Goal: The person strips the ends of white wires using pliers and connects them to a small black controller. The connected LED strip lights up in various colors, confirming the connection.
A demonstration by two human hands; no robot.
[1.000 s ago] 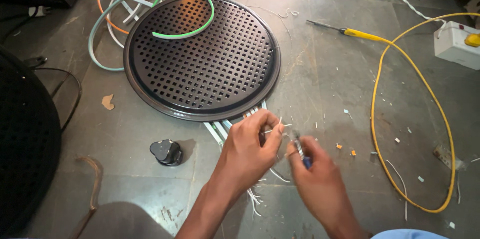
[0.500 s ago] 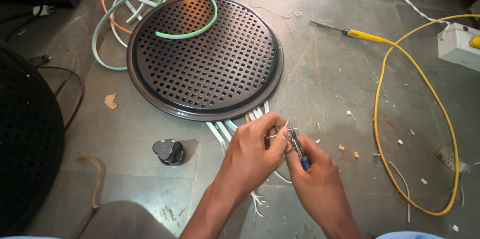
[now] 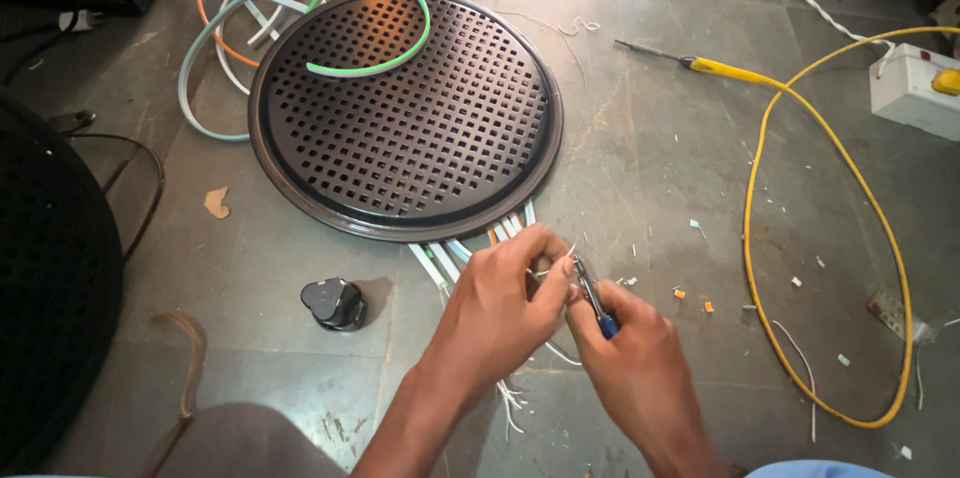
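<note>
My left hand (image 3: 505, 303) pinches a thin white wire (image 3: 560, 260) near the front edge of a round black perforated panel (image 3: 405, 113) lying on the floor. My right hand (image 3: 635, 348) grips a small blue-handled cutter (image 3: 592, 296), whose metal jaws meet the wire right at my left fingertips. Several flat strips in white, pale blue and orange (image 3: 470, 248) run out from under the panel toward my hands. More thin white wire ends (image 3: 510, 400) lie on the floor below my left wrist.
A yellow cable loop (image 3: 800, 238) lies at right, with a yellow-handled screwdriver (image 3: 700, 63) and a white switch box (image 3: 915, 88). A small black plug (image 3: 333, 303) sits at left. Coloured strips (image 3: 230, 28) coil behind the panel. A large black round object (image 3: 45, 298) fills the left edge.
Both hands have closed in together; the cutter's jaws have come up onto the wire held at my left fingertips. The camera view has shifted slightly.
</note>
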